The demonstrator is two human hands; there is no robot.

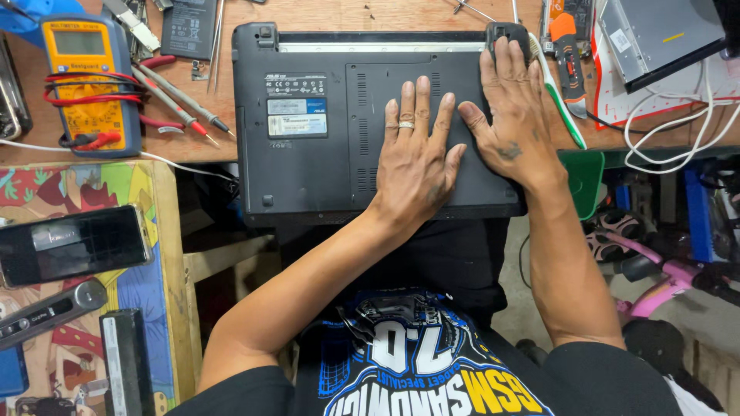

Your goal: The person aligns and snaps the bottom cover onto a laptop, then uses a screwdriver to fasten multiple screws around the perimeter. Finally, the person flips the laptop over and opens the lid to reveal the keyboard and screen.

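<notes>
Multimeter (91, 81) left of laptop (308, 177), toothbrush (556, 94) right.

Head camera, one view, looking steeply down over the person's own chest and forearms.

Lens sits close above the work: both forearms run up from the bottom edge, left hand (417, 154) and right hand (515, 115) flat at frame centre. Facing away from the body, so the far edge of the wooden bench (370, 15) lies beyond the fingertips at the top. Left of the left hand the frame takes in a yellow multimeter (85, 77); right of the right hand, white cables (686, 131). Below the wrists, the person's shirt fills the bottom edge. No second view to overlap.
</notes>
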